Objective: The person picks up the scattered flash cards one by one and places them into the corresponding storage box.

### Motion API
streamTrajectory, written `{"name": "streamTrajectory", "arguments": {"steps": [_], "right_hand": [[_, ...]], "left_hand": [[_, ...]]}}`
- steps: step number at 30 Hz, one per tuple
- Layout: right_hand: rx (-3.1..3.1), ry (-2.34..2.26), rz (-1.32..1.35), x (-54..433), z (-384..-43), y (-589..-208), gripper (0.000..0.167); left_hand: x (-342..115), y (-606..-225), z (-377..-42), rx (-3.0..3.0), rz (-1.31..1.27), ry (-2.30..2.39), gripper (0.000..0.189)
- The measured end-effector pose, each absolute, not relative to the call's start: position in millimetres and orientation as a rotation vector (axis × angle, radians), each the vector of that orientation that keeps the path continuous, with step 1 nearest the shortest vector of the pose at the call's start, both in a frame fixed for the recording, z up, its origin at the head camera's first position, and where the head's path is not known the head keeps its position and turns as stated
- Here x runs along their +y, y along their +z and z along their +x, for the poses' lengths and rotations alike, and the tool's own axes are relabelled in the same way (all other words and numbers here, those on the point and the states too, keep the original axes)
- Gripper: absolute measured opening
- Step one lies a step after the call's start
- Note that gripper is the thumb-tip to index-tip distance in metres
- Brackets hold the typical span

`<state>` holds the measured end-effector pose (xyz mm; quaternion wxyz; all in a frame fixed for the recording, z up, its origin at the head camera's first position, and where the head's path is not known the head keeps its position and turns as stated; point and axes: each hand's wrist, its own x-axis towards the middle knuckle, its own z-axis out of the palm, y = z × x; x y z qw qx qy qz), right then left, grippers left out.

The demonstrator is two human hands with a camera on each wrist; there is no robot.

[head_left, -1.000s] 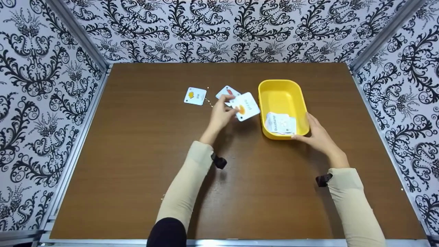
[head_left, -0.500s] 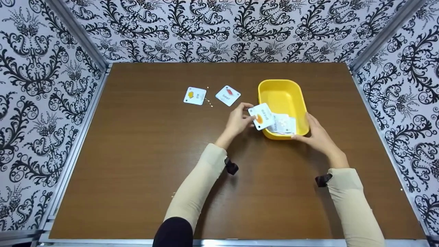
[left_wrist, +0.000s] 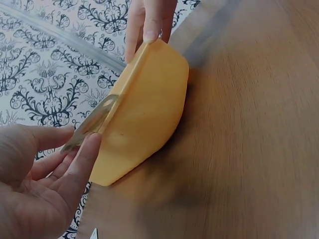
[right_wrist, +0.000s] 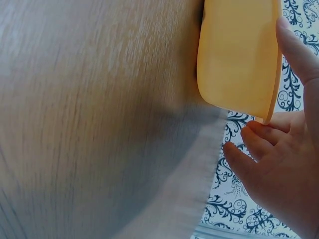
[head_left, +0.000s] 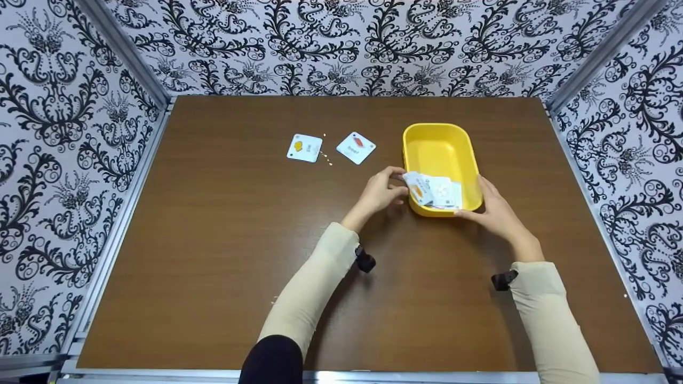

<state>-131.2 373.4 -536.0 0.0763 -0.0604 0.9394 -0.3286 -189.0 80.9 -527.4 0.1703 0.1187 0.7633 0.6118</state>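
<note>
My left hand is at the left rim of a yellow plastic tray. Its thumb and fingers hold the edge of a white picture card with an orange drawing. That card tilts in over the rim, above other white cards in the tray's near end. In the left wrist view the card looks blurred between the fingertips. My right hand grips the tray's near right corner, thumb at the front and fingers along the side; the right wrist view shows this hand on the rim.
Two cards lie on the brown table left of the tray: one with a yellow picture, one with a red picture. Small white crumbs lie between them. Patterned walls surround the table's back and sides.
My left hand has carried the orange-picture card rightward from above the red-picture card to the tray and tilted it in over the rim. My right hand has stayed on the tray's corner.
</note>
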Motion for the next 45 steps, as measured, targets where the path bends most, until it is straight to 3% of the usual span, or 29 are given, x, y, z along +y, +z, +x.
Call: {"name": "streamTrajectory", "arguments": {"steps": [29,45], "right_hand": [[2.783,-0.981,-0.156,373,-131,-534,0.113],[2.778,-0.981,-0.143,373,-131,-535,0.114]], "left_hand": [[41,-534,-203,2.367,0.379,1.629,0.031],[0,-539,-221,2.404,0.226,1.720,0.034]]}}
